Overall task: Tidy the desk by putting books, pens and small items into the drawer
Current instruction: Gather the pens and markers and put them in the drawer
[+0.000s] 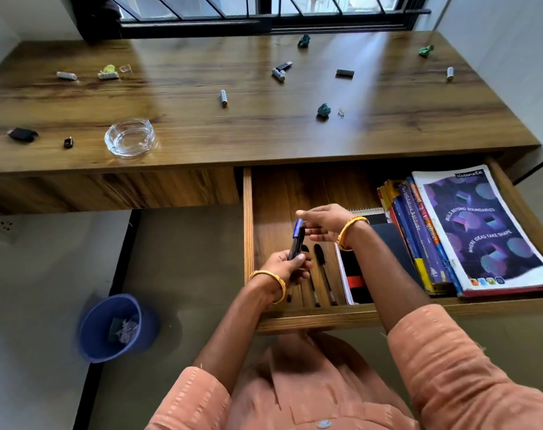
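The drawer (313, 316) under the desk (233, 125) stands pulled out. Over its left side my left hand (287, 268) grips two pens (297, 238), one blue-capped and one black, tips pointing up. My right hand (326, 221) hovers just right of the pen caps with relaxed fingers, holding nothing. Two black pens (323, 274) lie on the drawer floor below. A stack of books (425, 237) topped by a purple notebook (484, 231) fills the drawer's right side, with dark notebooks (391, 243) beside it.
Scattered on the desk are several batteries (223, 97), green crumpled scraps (323, 110), a glass ashtray (130, 137), a USB stick (284, 66), a grey eraser (344, 72) and small black items (23, 134). A blue bin (115, 327) stands on the floor at left.
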Tool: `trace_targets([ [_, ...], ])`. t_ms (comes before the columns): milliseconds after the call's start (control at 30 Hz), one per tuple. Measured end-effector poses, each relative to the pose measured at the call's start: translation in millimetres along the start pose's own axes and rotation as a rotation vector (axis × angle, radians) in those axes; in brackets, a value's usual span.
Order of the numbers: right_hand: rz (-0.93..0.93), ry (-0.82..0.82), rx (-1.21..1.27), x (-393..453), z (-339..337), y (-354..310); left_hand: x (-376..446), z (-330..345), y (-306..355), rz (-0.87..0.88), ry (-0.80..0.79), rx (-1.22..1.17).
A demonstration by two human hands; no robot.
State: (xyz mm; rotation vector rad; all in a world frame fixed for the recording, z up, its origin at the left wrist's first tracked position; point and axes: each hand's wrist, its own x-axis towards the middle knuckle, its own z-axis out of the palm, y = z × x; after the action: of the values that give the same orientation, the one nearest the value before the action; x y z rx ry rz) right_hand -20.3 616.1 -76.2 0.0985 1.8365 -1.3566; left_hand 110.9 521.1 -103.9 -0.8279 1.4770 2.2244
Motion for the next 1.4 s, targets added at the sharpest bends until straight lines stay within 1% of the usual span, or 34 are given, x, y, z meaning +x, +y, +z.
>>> trace_targets([
  [67, 0.006, -0.038, -0.017, 0.4, -2.4, -5.1, -3.8, -5.3, 10.9, -0.008, -0.074, -0.008],
  [133, 0.005, -0.040, 0.019, 1.8, -2.9, -7.2, -7.1, -9.5, 17.8, -0.007, -0.083, 0.037],
  [200, -0.049, 0.002, 0.067, 0.7, -4.1, -11.5, -7.0, -11.0, 20.0, -0.012, 0.015, 0.176],
  [267, -0.112, 0.077, 0.132, -0.1, -9.0, -18.1, -4.4, -12.1, 17.9, -0.016, 0.176, 0.371],
  [333, -0.125, 0.136, 0.116, 1.9, -16.7, -20.8, -2.7, -12.0, 13.9, 0.014, 0.349, 0.483],
  [367, -0.116, 0.150, 0.056, 2.2, -18.5, -19.9, -1.9, -12.9, 10.9, 0.044, 0.415, 0.519],
  [400, -0.103, 0.154, -0.033, 2.6, -18.1, -16.6, 1.0, -13.3, 6.2, 0.066, 0.448, 0.559],
  [467, -0.076, 0.126, -0.217, 4.7, -10.1, -4.4, 3.2, -10.1, -0.2, 0.068, 0.443, 0.591],
  [533, -0.062, 0.112, -0.338, 5.7, 6.1, 9.8, 11.8, -8.4, -9.0, 0.029, 0.439, 0.537],
  [633, -0.032, 0.161, -0.409, 13.2, 26.2, 28.6, 16.0, -5.0, -15.6, -0.012, 0.488, 0.570],
  [767, -0.079, 0.260, -0.588, 20.9, 38.5, 39.0, 17.1, -5.2, -21.7, -0.024, 0.506, 0.628],
  [900, -0.124, 0.301, -0.676, 20.2, 44.7, 41.5, 20.1, -4.5, -24.5, -0.054, 0.513, 0.595],
  [1067, -0.142, 0.314, -0.636, 23.0, 46.2, 49.0, 23.5, -4.3, -28.8, -0.063, 0.528, 0.489],
  [1133, -0.152, 0.311, -0.624, 23.7, 45.5, 51.0, 33.5, -8.0, -36.2, -0.093, 0.507, 0.422],
  [1200, -0.196, 0.343, -0.598, 22.4, 43.6, 48.9, 51.0, -15.0, -48.3, -0.102, 0.479, 0.372],
  [1267, -0.228, 0.356, -0.473, 16.7, 40.6, 41.6, 39.4, -11.3, -39.1, -0.072, 0.447, 0.371],
  [1300, -0.214, 0.310, -0.356, 11.8, 39.2, 36.6, 27.1, -6.4, -29.8, -0.046, 0.427, 0.374],
  [1333, -0.183, 0.227, -0.231, 6.6, 38.1, 31.8, 18.9, -3.2, -23.0, -0.019, 0.402, 0.357],
  [1367, -0.157, 0.141, -0.162, 0.8, 37.7, 26.6, 13.1, -0.9, -17.6, 0.009, 0.372, 0.343],
  [1400, -0.148, 0.088, -0.174, -2.6, 37.1, 22.6, 9.4, 0.6, -13.2, 0.035, 0.346, 0.346],
])
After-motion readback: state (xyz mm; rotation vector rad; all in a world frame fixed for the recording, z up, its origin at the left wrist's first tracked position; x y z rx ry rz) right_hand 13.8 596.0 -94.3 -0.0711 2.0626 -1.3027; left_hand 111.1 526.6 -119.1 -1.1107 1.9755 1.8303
